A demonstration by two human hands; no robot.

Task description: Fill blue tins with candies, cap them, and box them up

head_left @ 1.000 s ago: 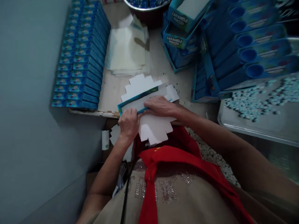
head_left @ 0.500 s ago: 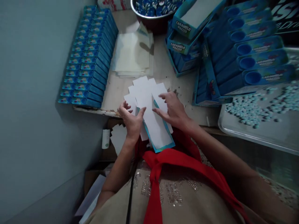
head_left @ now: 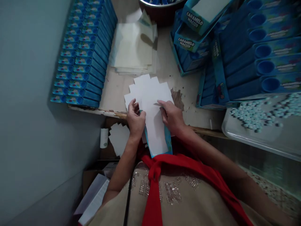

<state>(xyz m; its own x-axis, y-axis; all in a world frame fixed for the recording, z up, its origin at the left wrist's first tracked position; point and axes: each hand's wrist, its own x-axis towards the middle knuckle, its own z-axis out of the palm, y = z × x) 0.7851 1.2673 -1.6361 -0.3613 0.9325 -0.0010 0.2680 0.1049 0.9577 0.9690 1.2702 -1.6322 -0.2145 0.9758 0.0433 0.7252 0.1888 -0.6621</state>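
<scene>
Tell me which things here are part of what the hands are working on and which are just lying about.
In hand:
left hand
right hand
flat carton blank, held by both
stack of blanks under it

Lying about:
rows of blue boxes
paper sheets
open cartons
tray of pale candies
bowl

White carton blank (head_left: 150, 94) edged teal, blue boxes (head_left: 82, 53) — red apron (head_left: 164, 169), pale-blue candies (head_left: 254, 114).
</scene>
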